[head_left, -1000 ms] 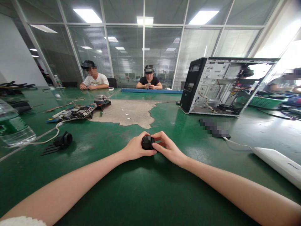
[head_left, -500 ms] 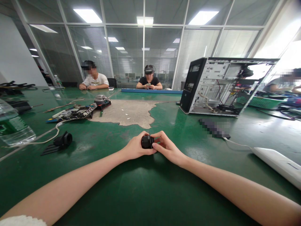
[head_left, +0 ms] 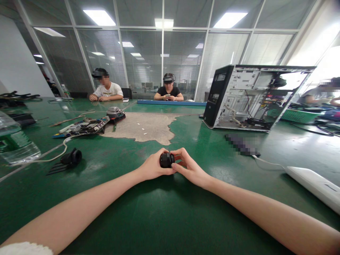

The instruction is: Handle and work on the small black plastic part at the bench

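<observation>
Between my two hands is a small black cylindrical part [head_left: 165, 160] with a faceted body and a thin flange on its right side. My left hand [head_left: 152, 165] is wrapped round the body, thumb below and fingers behind. The fingertips and thumb of my right hand [head_left: 189, 166] pinch the flanged end from the right. Both hands are just above the green table [head_left: 170, 216]. A similar black part with a round opening and flat prongs [head_left: 70, 158] lies apart on the left.
An opened computer case [head_left: 247, 97] stands at right, near a green basket [head_left: 301, 115]. A circuit board [head_left: 85, 126] and a plastic bottle [head_left: 17, 141] are on the left. A white power bank [head_left: 315, 186] with a cable lies at right. Two people sit across the table.
The flanged end has turned slightly between my right fingers, and the right fingertips have shifted a little. My left hand keeps its hold, and little else differs.
</observation>
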`<state>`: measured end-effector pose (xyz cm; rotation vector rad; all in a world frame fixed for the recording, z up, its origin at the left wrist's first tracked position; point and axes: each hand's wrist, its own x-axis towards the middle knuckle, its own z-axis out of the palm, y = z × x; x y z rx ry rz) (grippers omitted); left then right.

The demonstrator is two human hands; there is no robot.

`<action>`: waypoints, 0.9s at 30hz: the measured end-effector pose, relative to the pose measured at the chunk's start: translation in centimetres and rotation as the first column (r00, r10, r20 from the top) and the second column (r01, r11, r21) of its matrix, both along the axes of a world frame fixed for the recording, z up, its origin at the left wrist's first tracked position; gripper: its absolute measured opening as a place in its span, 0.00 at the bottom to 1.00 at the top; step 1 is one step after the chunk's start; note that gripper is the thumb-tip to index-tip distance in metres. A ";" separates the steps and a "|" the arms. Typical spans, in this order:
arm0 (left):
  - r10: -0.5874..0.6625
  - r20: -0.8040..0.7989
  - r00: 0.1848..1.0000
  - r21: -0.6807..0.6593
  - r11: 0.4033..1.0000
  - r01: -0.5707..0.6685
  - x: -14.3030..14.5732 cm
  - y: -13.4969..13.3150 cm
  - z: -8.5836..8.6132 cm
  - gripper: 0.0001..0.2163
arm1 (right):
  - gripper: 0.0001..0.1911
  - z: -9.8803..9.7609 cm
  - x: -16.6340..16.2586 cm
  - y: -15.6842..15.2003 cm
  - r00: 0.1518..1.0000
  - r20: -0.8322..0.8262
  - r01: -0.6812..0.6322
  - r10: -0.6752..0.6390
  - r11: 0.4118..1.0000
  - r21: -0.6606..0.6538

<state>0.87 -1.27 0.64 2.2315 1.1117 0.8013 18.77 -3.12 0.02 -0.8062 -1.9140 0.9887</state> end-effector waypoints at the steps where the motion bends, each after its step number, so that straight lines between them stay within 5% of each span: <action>1: 0.000 -0.001 1.000 0.001 1.000 0.000 0.0 0.0 0.0 0.21 | 0.13 0.0 0.0 0.0 1.000 -0.009 0.004 -0.004 1.000 0.005; 19: -0.012 -0.024 1.000 -0.002 1.000 0.012 0.0 -0.1 0.1 0.23 | 0.09 0.0 0.0 0.2 0.998 0.004 0.056 -0.056 0.997 0.052; 27: 0.011 -0.016 1.000 -0.003 1.000 -0.011 0.0 -0.1 0.1 0.22 | 0.12 0.0 -0.1 0.2 0.999 -0.004 0.035 -0.035 0.996 -0.078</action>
